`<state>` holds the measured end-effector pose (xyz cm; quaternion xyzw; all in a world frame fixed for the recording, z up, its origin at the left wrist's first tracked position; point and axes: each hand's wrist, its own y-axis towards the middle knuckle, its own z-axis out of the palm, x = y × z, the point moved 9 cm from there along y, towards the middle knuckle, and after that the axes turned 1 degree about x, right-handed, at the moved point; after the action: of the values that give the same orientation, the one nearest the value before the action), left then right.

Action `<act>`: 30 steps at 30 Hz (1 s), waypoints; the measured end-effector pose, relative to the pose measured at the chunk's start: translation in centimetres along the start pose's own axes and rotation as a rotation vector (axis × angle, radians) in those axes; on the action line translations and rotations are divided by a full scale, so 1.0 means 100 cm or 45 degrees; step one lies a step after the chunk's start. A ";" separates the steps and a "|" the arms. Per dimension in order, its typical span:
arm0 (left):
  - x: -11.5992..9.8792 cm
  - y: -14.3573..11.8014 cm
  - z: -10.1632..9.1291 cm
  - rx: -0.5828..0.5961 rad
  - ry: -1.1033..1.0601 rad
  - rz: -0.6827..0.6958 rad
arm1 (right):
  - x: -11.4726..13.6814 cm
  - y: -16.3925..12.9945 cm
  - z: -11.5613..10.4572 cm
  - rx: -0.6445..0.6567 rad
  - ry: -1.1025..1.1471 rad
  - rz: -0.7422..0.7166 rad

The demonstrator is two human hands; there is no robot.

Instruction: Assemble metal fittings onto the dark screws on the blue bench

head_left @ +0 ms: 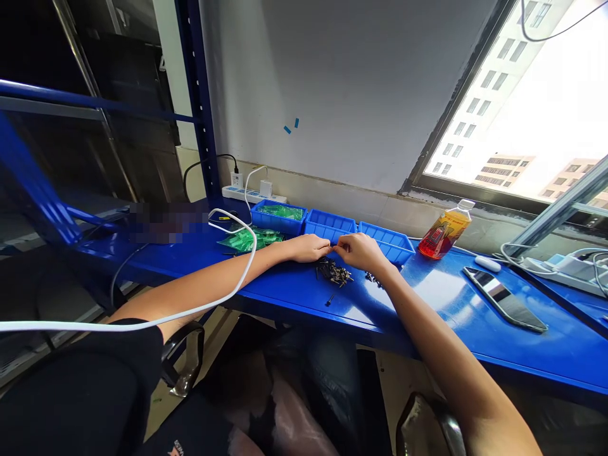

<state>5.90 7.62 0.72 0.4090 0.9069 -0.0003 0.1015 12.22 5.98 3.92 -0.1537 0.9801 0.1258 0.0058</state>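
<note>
My left hand [310,248] and my right hand [360,251] meet fingertip to fingertip just above the blue table. Both are closed in a pinch; whatever sits between the fingers is too small to make out. Below them lies a heap of small dark screws [336,273] with some brassy, shiny parts. One loose screw [329,300] lies nearer the table's front edge. Beside my right wrist is a smaller group of dark screws [372,277], partly hidden by the arm. Behind the hands stand a middle blue bin [330,221] and a right blue bin [387,240].
A left blue bin [279,218] holds green packets, and green plastic bags [249,239] lie before it. To the right are a drink bottle [445,230], a phone [504,299] and a power strip [577,269]. A white cable [209,308] crosses over my left forearm in view.
</note>
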 end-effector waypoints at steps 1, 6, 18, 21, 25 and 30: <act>0.000 0.000 0.000 -0.001 -0.004 -0.002 | 0.000 0.000 0.000 0.002 0.001 -0.007; -0.001 -0.001 0.000 0.005 0.010 0.003 | -0.005 0.001 -0.002 -0.012 -0.020 0.036; 0.002 0.001 0.001 -0.009 0.028 -0.014 | 0.004 0.002 0.008 0.018 0.097 -0.172; 0.004 0.001 0.002 0.001 0.059 -0.024 | 0.003 0.002 0.007 0.041 0.071 -0.137; 0.003 0.001 0.002 0.008 0.056 -0.024 | -0.001 0.002 0.006 0.052 0.027 -0.069; 0.002 -0.001 0.002 0.018 0.038 -0.023 | -0.006 0.002 0.002 -0.015 0.025 -0.023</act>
<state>5.78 7.70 0.48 0.4013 0.9120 -0.0015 0.0850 12.72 6.40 3.77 -0.1637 0.9779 0.1298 -0.0037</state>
